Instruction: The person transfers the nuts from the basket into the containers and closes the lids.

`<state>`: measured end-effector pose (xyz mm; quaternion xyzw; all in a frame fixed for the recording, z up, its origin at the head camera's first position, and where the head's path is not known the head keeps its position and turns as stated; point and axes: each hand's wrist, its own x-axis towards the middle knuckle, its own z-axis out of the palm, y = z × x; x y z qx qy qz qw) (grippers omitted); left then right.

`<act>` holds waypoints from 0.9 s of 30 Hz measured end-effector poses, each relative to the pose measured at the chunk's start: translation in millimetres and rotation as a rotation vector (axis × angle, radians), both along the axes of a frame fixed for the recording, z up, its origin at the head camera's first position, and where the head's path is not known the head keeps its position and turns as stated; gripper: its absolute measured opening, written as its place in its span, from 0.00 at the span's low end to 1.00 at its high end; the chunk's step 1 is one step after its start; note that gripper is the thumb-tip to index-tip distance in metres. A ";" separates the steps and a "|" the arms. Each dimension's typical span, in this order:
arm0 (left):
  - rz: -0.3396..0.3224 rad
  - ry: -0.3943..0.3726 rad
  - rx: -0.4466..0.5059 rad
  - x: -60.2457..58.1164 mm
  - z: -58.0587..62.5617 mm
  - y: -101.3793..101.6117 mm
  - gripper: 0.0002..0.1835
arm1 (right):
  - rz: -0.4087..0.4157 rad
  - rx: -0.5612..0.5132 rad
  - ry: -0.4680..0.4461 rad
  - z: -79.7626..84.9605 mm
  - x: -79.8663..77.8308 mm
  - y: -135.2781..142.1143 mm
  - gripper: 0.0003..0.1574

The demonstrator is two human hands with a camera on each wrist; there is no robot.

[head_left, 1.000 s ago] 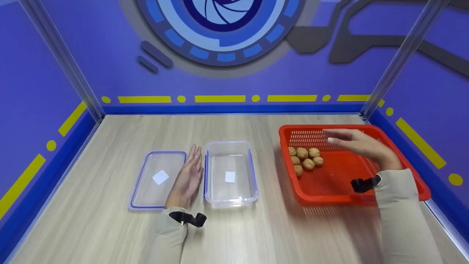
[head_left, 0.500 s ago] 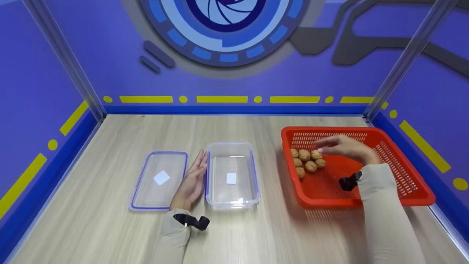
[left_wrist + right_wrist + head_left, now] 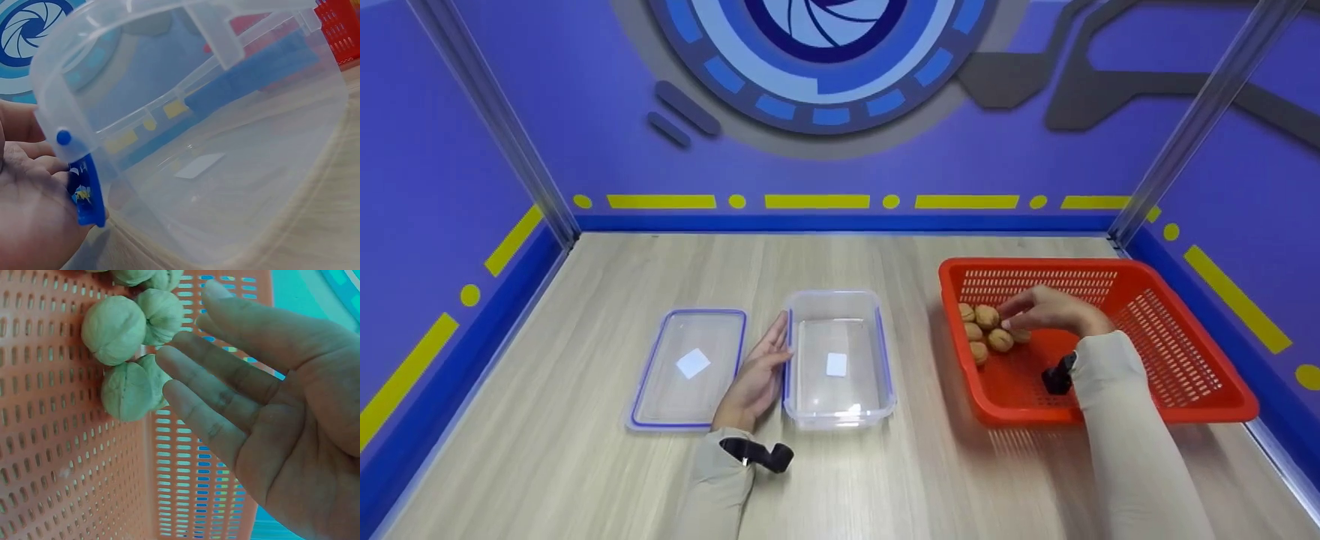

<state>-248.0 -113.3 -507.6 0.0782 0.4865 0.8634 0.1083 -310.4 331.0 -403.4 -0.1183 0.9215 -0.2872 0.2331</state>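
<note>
My right hand (image 3: 1054,311) reaches into the red plastic basket (image 3: 1200,416), its fingertips beside the walnuts (image 3: 1000,340) clustered at the left wall. In the right wrist view the fingers (image 3: 211,422) are extended close to a walnut (image 3: 126,391), and nothing is held; some walnuts are partly hidden behind the fingertips. The left hand (image 3: 757,375) lies along the left side of the clear plastic food container (image 3: 840,397), fingers fairly straight and thumb at the wall. Seen from the left wrist, that hand (image 3: 34,191) is beside the container's blue-edged clip (image 3: 90,194).
Left of the left hand, the clear lid (image 3: 675,397) with a blue seal lies flat on the wooden table (image 3: 840,495). A white label (image 3: 836,364) shows at the container's bottom. Purple-blue panels (image 3: 840,172) wall in the back and sides.
My right hand has moved left and down within the basket to the walnuts. The left hand has shifted slightly right, up to the container's side.
</note>
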 end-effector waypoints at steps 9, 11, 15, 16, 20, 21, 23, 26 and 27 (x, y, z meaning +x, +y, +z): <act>0.009 -0.023 0.000 -0.4 -0.1 0.7 0.39 | 0.038 0.118 0.017 -9.2 -3.0 -8.7 0.25; 0.006 -0.021 -0.004 -0.4 0.1 0.5 0.39 | 0.054 0.141 0.026 -11.1 -3.6 -9.7 0.24; 0.009 -0.029 0.003 -0.4 1.3 -0.1 0.39 | 0.048 0.171 0.017 -14.1 -4.3 -11.4 0.24; 0.010 -0.030 0.005 -0.1 1.9 -0.4 0.39 | 0.043 0.173 0.009 -14.6 -4.4 -11.7 0.24; 0.016 -0.033 0.013 0.2 2.3 -0.7 0.39 | 0.014 0.161 -0.026 -16.5 -4.1 -12.8 0.25; 0.017 -0.032 0.013 0.2 2.1 -0.5 0.39 | 0.015 0.155 -0.034 -17.1 -4.4 -13.0 0.25; 0.021 -0.033 0.013 0.3 1.5 0.0 0.40 | 0.016 0.146 -0.040 -17.9 -4.9 -13.2 0.24; 0.026 -0.034 0.010 0.4 0.9 0.8 0.40 | 0.021 0.136 -0.040 -19.1 -6.3 -13.0 0.22; 0.026 -0.034 0.007 0.5 0.5 0.7 0.40 | 0.030 0.132 -0.034 -19.4 -7.1 -12.7 0.22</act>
